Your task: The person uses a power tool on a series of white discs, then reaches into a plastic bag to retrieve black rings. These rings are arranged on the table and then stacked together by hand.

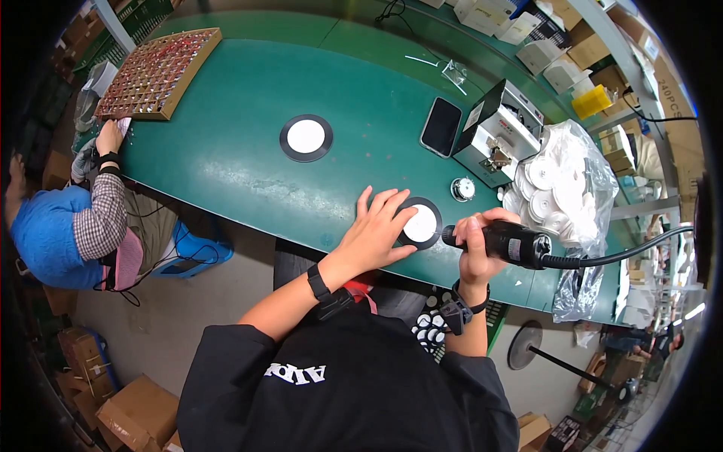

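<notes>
My left hand [376,230] lies with spread fingers over the left edge of a flat disc [422,224], white in the middle with a black rim, on the green table. Its thumb and fingertips touch the disc. My right hand [480,247] is wrapped round a black corded hand tool [512,244] with a ribbed nose. The tool is held level, nose towards the disc's right side, its tip just beside the rim. A thick black cable [610,260] runs from its back end to the right. A second black-rimmed disc [306,138] lies farther back.
A small round metal part [462,189], a phone [440,126], an opened box [500,135] and a plastic bag of white round parts [561,181] sit on the right. At the far left, a co-worker's hand [110,138] is by a compartment tray [162,74].
</notes>
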The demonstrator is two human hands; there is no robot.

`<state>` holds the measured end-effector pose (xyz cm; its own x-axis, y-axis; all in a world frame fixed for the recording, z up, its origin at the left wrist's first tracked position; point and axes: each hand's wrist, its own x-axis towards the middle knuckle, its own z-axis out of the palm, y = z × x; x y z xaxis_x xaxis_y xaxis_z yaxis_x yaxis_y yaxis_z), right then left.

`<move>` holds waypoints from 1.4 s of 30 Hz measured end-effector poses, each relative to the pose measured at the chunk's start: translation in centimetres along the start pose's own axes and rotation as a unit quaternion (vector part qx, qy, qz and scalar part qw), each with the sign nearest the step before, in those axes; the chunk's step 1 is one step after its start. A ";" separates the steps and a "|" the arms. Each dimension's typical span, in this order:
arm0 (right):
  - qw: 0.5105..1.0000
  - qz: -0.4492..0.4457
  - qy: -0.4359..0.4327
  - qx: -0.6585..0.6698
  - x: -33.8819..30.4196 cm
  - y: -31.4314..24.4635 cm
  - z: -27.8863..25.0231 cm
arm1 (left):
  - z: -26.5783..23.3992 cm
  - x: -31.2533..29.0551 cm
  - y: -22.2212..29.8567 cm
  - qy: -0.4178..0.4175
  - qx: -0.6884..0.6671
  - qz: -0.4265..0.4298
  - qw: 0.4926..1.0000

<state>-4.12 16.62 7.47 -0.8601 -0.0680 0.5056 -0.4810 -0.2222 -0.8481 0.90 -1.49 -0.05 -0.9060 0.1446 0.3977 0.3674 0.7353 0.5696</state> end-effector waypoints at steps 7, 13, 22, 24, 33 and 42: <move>1.000 -0.004 -0.001 -0.013 0.2 0.0 -0.2 | 0.0 0.0 -0.1 -0.011 0.001 -0.001 1.000; 1.000 -0.005 -0.001 -0.015 0.3 -0.1 -0.2 | -0.1 0.0 0.0 -0.012 0.002 -0.002 1.000; 1.000 -0.002 -0.006 -0.011 0.2 0.1 -0.1 | 0.0 0.0 0.0 -0.011 0.003 0.000 1.000; 1.000 -0.003 -0.007 -0.011 0.2 0.2 -0.1 | 0.0 0.0 0.0 -0.011 0.004 0.000 1.000; 0.999 0.020 -0.013 -0.042 0.7 0.0 0.4 | -0.2 0.0 0.1 -0.015 0.008 -0.002 1.000; 0.997 0.066 0.004 0.035 2.4 -0.2 -0.6 | 0.0 0.0 0.1 -0.025 0.010 -0.007 1.000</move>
<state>-6.21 17.09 8.72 -0.9167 -0.0944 0.3884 -0.3500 -0.2796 -0.8940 0.87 -1.42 -0.02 -0.9208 0.1656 0.3532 0.3500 0.7507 0.5603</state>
